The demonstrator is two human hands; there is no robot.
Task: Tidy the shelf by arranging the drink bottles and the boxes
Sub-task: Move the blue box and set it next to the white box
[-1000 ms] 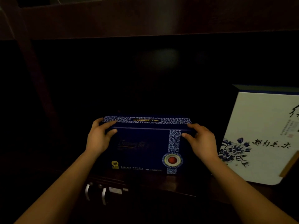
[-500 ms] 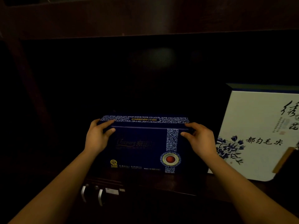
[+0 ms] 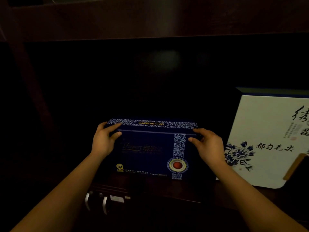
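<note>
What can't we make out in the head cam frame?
- Shelf interior behind the dark blue box: black, too dim to show any bottles.
- White box: right side cut off by the frame edge; lower left corner hidden by the right hand.
- Blue box's upper left corner: covered by the left hand.
- Small print along the blue box's bottom: too small to read.

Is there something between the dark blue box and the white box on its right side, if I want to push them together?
Nothing visible lies between the dark blue box and the white box; only the right hand grips that end.
</note>
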